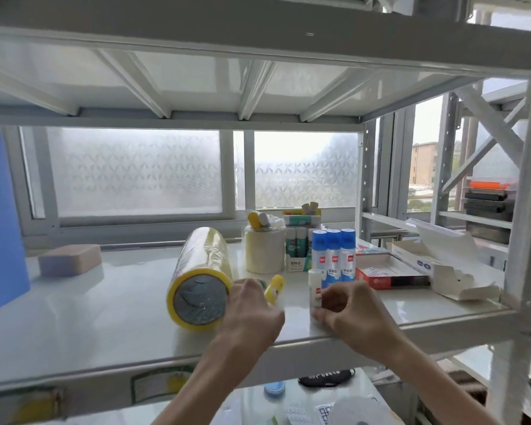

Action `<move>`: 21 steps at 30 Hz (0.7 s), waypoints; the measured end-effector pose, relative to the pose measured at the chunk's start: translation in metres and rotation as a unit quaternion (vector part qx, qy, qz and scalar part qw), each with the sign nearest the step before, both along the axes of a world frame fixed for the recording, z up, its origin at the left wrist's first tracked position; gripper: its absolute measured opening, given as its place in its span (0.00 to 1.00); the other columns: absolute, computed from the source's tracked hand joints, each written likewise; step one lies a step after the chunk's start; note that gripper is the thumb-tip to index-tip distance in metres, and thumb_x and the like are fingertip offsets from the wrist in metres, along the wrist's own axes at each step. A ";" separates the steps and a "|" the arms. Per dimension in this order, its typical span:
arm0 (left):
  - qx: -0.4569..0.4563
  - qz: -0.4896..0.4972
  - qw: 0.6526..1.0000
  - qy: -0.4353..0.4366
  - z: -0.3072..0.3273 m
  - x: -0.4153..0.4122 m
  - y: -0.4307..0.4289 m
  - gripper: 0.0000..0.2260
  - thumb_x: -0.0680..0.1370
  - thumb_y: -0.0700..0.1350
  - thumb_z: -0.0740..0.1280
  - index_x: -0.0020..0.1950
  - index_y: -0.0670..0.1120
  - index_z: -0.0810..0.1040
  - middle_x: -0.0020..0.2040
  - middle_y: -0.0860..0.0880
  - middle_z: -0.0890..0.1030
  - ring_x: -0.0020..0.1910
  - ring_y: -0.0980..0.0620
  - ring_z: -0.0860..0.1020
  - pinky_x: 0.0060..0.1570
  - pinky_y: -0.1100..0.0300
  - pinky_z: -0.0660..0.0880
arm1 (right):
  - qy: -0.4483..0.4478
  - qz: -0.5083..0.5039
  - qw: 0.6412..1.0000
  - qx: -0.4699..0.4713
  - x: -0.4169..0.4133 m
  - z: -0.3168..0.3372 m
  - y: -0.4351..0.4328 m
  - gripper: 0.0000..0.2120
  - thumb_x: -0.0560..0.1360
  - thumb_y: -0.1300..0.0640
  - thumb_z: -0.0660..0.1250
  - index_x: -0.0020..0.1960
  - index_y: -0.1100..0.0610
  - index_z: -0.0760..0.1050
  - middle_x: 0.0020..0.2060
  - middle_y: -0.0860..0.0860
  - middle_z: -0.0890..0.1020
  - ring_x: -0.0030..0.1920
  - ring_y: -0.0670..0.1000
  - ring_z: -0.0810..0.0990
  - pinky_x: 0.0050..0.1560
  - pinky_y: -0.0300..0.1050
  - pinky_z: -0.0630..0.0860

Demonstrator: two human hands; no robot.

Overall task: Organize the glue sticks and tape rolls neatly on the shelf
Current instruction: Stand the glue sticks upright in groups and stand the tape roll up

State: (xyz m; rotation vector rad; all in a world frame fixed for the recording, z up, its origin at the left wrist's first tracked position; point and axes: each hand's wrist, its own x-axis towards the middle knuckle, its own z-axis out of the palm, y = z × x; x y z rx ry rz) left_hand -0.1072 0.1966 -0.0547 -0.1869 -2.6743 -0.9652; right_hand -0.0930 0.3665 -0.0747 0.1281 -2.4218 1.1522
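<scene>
We see yellow tape rolls (201,277) near left on the white shelf (105,302), a cream roll (264,251) beyond, blue-capped white glue bottles (333,243), a red-and-black box (390,279) at right, a blue panel (0,222) far left, pinwheel-patterned frosted glass (135,170) behind.

Red logo, possibly "deli", on blue-capped glue bottles (334,259)

the shelf (105,317) lies open at front left, between a pink block (69,259) and the long yellow tape pack (200,277). glue bottles (333,256), tape rolls (264,253) and boxes (390,276) crowd the right back.
</scene>
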 end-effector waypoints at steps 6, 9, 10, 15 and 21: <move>0.052 -0.002 0.999 0.014 -0.016 0.014 -0.006 0.03 0.76 0.42 0.63 0.49 0.45 0.73 0.47 0.48 0.72 0.47 0.49 0.73 0.43 0.58 0.69 | -0.010 0.011 1.000 -0.024 -0.019 -0.004 -0.027 0.05 0.67 0.59 0.76 0.37 0.51 0.82 0.34 0.45 0.86 0.38 0.39 0.84 0.44 0.35 0.80; 0.032 -0.020 0.999 -0.002 -0.016 0.011 -0.007 0.07 0.76 0.45 0.63 0.53 0.46 0.72 0.50 0.47 0.72 0.53 0.46 0.74 0.51 0.56 0.71 | -0.024 0.035 0.998 -0.043 -0.026 -0.003 -0.037 0.09 0.67 0.61 0.76 0.34 0.52 0.78 0.33 0.47 0.85 0.36 0.43 0.83 0.40 0.38 0.78; 0.027 -0.023 0.999 0.001 -0.016 0.009 -0.007 0.09 0.75 0.45 0.63 0.54 0.45 0.72 0.51 0.45 0.74 0.54 0.44 0.75 0.53 0.54 0.73 | -0.022 0.039 0.998 -0.037 -0.028 -0.003 -0.040 0.10 0.67 0.62 0.75 0.33 0.52 0.76 0.32 0.47 0.84 0.34 0.44 0.81 0.37 0.38 0.76; 0.045 -0.003 0.999 0.014 -0.015 -0.003 -0.011 0.10 0.73 0.42 0.65 0.54 0.47 0.75 0.52 0.45 0.78 0.52 0.45 0.77 0.51 0.53 0.76 | 0.008 0.023 1.000 0.007 -0.030 -0.003 -0.048 0.10 0.69 0.62 0.74 0.39 0.50 0.76 0.33 0.43 0.82 0.38 0.44 0.82 0.40 0.34 0.77; 0.008 0.018 0.999 0.046 -0.015 -0.008 -0.013 0.09 0.73 0.43 0.67 0.54 0.47 0.77 0.51 0.47 0.81 0.50 0.45 0.80 0.50 0.52 0.79 | 0.022 0.036 0.998 0.039 -0.031 -0.004 -0.047 0.09 0.71 0.61 0.74 0.43 0.49 0.77 0.35 0.41 0.81 0.39 0.39 0.80 0.37 0.28 0.74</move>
